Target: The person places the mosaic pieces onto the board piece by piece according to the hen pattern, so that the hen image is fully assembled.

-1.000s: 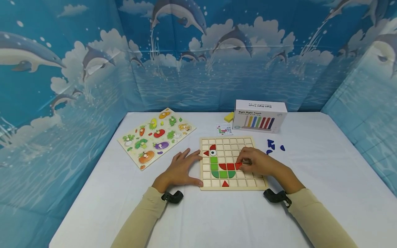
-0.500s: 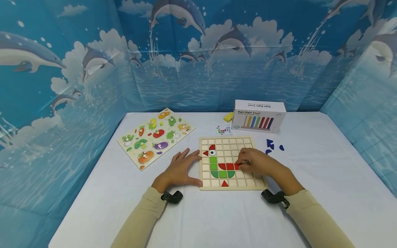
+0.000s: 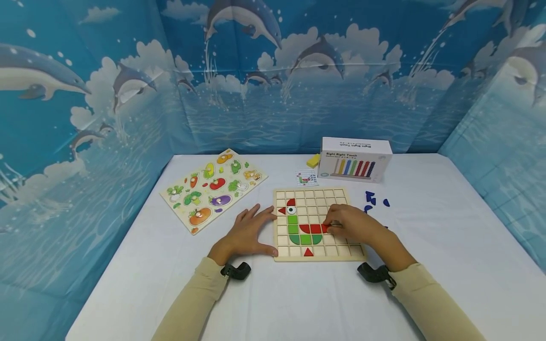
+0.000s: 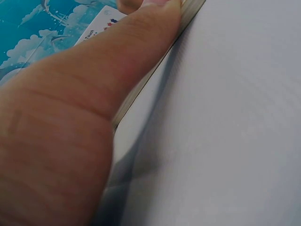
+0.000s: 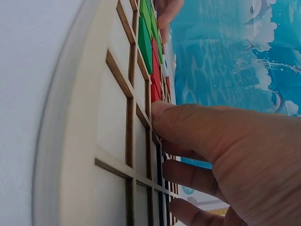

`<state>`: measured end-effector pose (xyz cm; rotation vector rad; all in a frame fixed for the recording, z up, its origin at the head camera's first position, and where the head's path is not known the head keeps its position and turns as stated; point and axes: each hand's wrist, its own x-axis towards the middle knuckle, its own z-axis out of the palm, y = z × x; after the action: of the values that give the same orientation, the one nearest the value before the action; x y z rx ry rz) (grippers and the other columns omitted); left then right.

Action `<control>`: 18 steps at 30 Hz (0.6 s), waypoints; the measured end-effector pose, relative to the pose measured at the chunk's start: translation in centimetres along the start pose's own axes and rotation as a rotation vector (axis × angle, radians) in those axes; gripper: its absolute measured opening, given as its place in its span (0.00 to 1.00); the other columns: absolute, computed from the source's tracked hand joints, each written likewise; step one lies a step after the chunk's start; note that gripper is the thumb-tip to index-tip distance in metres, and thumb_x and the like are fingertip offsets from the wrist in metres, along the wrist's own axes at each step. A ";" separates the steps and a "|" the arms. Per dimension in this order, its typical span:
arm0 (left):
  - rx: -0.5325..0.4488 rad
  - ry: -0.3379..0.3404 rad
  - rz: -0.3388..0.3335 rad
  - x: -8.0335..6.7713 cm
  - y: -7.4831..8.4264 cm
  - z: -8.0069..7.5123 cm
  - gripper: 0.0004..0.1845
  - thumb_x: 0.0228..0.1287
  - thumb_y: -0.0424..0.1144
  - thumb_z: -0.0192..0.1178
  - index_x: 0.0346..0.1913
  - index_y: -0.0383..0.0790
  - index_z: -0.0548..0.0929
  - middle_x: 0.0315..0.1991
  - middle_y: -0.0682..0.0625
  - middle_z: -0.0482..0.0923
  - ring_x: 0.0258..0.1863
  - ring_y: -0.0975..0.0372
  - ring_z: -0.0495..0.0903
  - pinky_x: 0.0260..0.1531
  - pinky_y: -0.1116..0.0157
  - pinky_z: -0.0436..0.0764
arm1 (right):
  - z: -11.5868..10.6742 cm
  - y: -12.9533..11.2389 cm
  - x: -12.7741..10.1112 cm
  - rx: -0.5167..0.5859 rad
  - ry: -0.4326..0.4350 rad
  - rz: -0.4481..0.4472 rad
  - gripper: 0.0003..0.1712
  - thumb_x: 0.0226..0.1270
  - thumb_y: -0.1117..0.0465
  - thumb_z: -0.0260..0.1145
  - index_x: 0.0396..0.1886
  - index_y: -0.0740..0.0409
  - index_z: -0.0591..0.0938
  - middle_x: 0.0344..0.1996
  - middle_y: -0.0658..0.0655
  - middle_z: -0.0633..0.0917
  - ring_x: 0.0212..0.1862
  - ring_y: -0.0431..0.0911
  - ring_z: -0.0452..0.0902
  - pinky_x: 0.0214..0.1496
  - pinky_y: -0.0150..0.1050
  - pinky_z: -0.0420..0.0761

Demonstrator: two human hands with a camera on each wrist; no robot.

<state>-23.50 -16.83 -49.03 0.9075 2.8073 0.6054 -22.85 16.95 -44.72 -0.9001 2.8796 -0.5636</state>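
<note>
Red tile (image 3: 326, 228) in grid board (image 3: 317, 225) mid-row, right hand (image 3: 351, 223) fingertips pressing it. Left hand (image 3: 247, 233) flat, fingers straight, steadying board edge on worktop (image 3: 298, 293). Likely light, rigid, smooth; pinch by edges.

Head high; wrists close on board (image 3: 317, 255)

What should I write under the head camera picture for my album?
Left hand steadies the wooden grid board while the right hand presses a red piece into it.
</note>
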 end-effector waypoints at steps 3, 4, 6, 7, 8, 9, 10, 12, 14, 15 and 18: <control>0.001 0.004 0.004 0.0 0.0 0.0 0.54 0.44 0.77 0.68 0.74 0.57 0.68 0.81 0.57 0.50 0.80 0.51 0.40 0.73 0.45 0.41 | 0.1 0.1 0.0 0.018 0.006 0.014 0.09 0.63 0.62 0.76 0.43 0.51 0.89 0.41 0.46 0.82 0.43 0.44 0.76 0.55 0.47 0.81; 0.000 0.005 0.006 0.0 0.0 0.0 0.54 0.44 0.77 0.68 0.74 0.57 0.68 0.80 0.57 0.50 0.80 0.51 0.40 0.73 0.45 0.41 | 0.1 0.1 0.0 0.025 0.009 0.015 0.09 0.63 0.62 0.76 0.43 0.51 0.88 0.40 0.46 0.82 0.43 0.44 0.76 0.54 0.47 0.81; -0.002 0.007 0.008 0.0 0.1 0.0 0.54 0.44 0.77 0.68 0.74 0.57 0.68 0.80 0.57 0.51 0.80 0.50 0.40 0.73 0.44 0.41 | 0.1 0.2 0.0 0.033 0.014 0.014 0.09 0.62 0.62 0.76 0.43 0.51 0.88 0.40 0.46 0.82 0.42 0.44 0.75 0.53 0.46 0.81; -0.005 0.008 0.010 0.0 0.1 0.0 0.54 0.44 0.77 0.68 0.74 0.57 0.68 0.80 0.57 0.51 0.80 0.50 0.40 0.73 0.44 0.41 | 0.2 0.2 0.0 0.035 0.015 0.014 0.09 0.62 0.62 0.76 0.42 0.51 0.88 0.39 0.46 0.82 0.41 0.44 0.75 0.53 0.46 0.81; -0.006 0.010 0.012 0.0 0.1 0.0 0.53 0.44 0.77 0.68 0.73 0.57 0.68 0.80 0.56 0.51 0.80 0.50 0.40 0.73 0.44 0.41 | 0.2 0.2 0.0 0.036 0.016 0.016 0.09 0.62 0.62 0.76 0.42 0.50 0.87 0.39 0.45 0.81 0.41 0.44 0.74 0.52 0.46 0.81; -0.006 0.010 0.012 0.0 0.1 0.0 0.53 0.44 0.77 0.68 0.73 0.57 0.68 0.80 0.57 0.51 0.80 0.50 0.40 0.73 0.44 0.41 | 0.2 0.2 0.0 0.036 0.015 0.018 0.09 0.62 0.61 0.76 0.41 0.50 0.87 0.38 0.45 0.81 0.41 0.44 0.74 0.52 0.45 0.81; -0.006 0.012 0.014 -0.1 0.1 0.0 0.53 0.44 0.77 0.68 0.73 0.57 0.68 0.80 0.56 0.51 0.80 0.50 0.40 0.72 0.44 0.42 | 0.2 0.2 0.0 0.038 0.014 0.021 0.08 0.62 0.61 0.76 0.41 0.50 0.87 0.38 0.45 0.81 0.41 0.44 0.74 0.52 0.46 0.81; -0.005 0.015 0.016 -0.1 0.1 0.0 0.53 0.44 0.77 0.67 0.73 0.57 0.68 0.80 0.56 0.51 0.80 0.50 0.41 0.72 0.44 0.42 | 0.2 0.3 0.0 0.040 0.013 0.027 0.08 0.62 0.61 0.76 0.40 0.50 0.87 0.38 0.45 0.81 0.41 0.44 0.74 0.52 0.46 0.81; -0.001 0.016 0.017 -0.1 0.1 0.0 0.54 0.44 0.78 0.67 0.74 0.57 0.68 0.80 0.56 0.51 0.80 0.49 0.41 0.73 0.44 0.42 | 0.2 0.3 0.0 0.047 0.014 0.035 0.08 0.62 0.62 0.76 0.39 0.49 0.87 0.38 0.45 0.81 0.41 0.44 0.74 0.53 0.46 0.81; -0.002 0.017 0.018 -0.1 0.1 0.0 0.54 0.44 0.78 0.67 0.74 0.56 0.68 0.80 0.56 0.51 0.80 0.49 0.41 0.72 0.43 0.42 | 0.2 0.3 0.0 0.050 0.015 0.035 0.07 0.62 0.62 0.76 0.39 0.49 0.87 0.38 0.45 0.81 0.42 0.44 0.74 0.53 0.46 0.81; -0.001 0.013 0.011 -0.1 0.1 -0.1 0.54 0.44 0.78 0.67 0.74 0.56 0.68 0.80 0.56 0.51 0.80 0.50 0.40 0.73 0.44 0.41 | 0.2 0.4 0.0 0.059 0.019 0.023 0.07 0.62 0.62 0.77 0.38 0.49 0.87 0.38 0.45 0.82 0.41 0.44 0.74 0.53 0.47 0.81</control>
<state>-23.36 -16.80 -48.91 0.9232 2.8149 0.6159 -23.04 17.20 -45.06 -0.8566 2.8699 -0.6544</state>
